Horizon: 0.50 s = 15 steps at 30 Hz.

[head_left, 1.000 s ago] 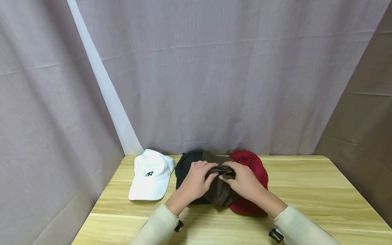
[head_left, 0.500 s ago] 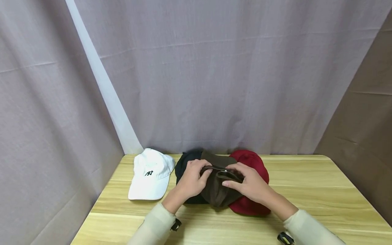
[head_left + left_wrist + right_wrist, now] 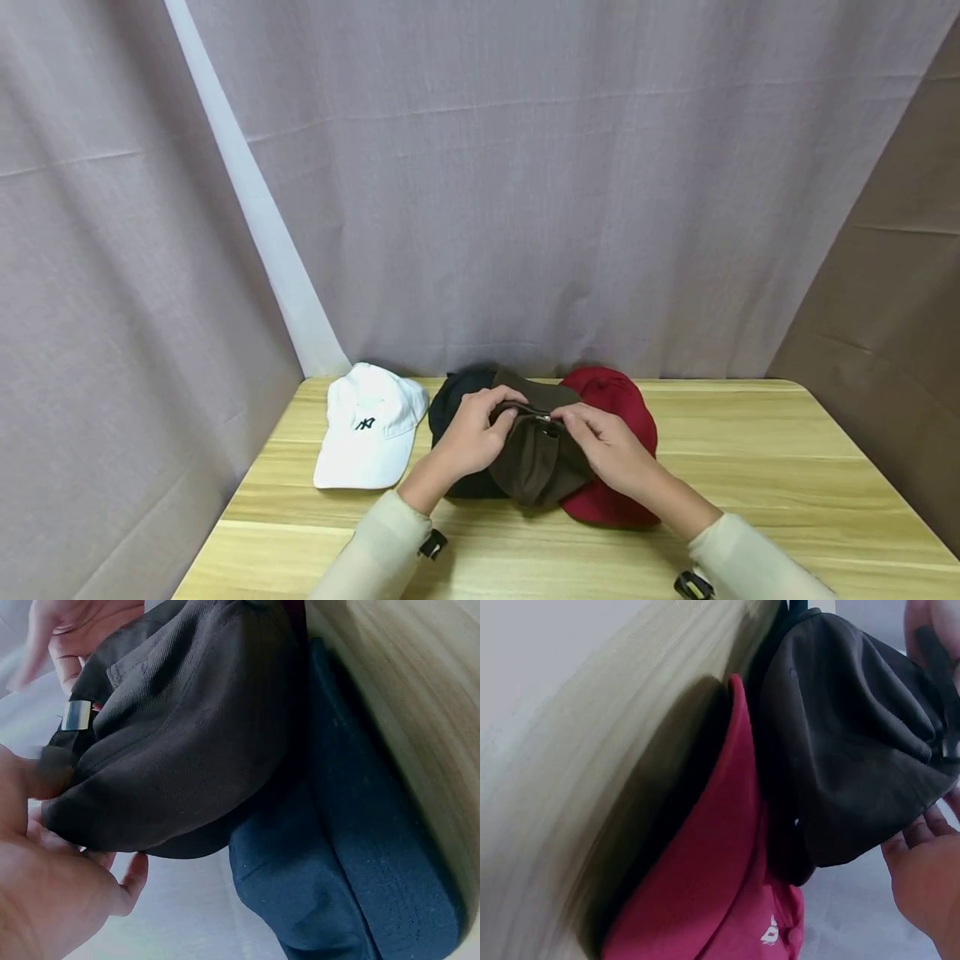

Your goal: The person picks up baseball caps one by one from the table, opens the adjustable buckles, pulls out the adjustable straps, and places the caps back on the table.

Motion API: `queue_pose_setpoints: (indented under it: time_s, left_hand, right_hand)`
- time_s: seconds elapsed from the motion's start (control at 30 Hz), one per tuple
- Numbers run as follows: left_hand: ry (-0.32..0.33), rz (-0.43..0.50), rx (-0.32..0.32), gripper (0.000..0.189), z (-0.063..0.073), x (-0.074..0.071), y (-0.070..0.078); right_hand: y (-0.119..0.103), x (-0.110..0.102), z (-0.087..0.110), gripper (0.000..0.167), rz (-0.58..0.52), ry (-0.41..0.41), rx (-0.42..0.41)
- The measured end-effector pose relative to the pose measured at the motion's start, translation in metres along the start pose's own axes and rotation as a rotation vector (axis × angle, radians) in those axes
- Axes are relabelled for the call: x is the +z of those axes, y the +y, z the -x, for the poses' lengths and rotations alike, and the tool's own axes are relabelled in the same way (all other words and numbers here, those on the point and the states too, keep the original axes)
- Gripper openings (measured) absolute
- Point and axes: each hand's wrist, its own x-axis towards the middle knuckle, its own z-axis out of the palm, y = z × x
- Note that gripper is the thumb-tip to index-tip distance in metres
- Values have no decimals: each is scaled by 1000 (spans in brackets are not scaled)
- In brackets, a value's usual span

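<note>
A brown cap (image 3: 528, 471) lies in front of me in the head view, the back of its crown towards me. My left hand (image 3: 474, 429) pinches the left side of its rear edge, thumb against curled fingers. On the right, my right hand (image 3: 609, 446) pinches the edge beside a small metal buckle (image 3: 76, 716), which shows bright in the left wrist view. The crown fabric (image 3: 855, 735) bunches into folds below the strap. Beneath the brown cap's left side is a dark navy cap (image 3: 367, 825); a red cap (image 3: 705, 877) is at its right.
A white cap (image 3: 367, 433) with a black emblem sits apart on the left of the wooden table (image 3: 750, 467). Grey curtains (image 3: 510, 208) hang right behind the table's back edge and along its sides.
My right hand has gone from spreading the cap's rear opening to pinching near the buckle, and the opening has narrowed. My left hand keeps its grip with little movement.
</note>
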Motion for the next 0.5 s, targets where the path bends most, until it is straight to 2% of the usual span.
queue_pose_setpoints:
  time_s: [0.13,0.23,0.33,0.5]
  left_hand:
    - [-24,16,-14,28,-2,0,2]
    - [-36,-9,-12,28,-5,0,4]
    - [-50,-73,9,28,-7,0,6]
    - [-61,-215,85,28,-8,1,9]
  right_hand:
    - [-4,9,-5,17,122,69,-4]
    - [-7,14,-9,10,182,128,-31]
    - [-10,16,-12,7,226,169,-34]
    - [-16,16,-14,10,314,192,31]
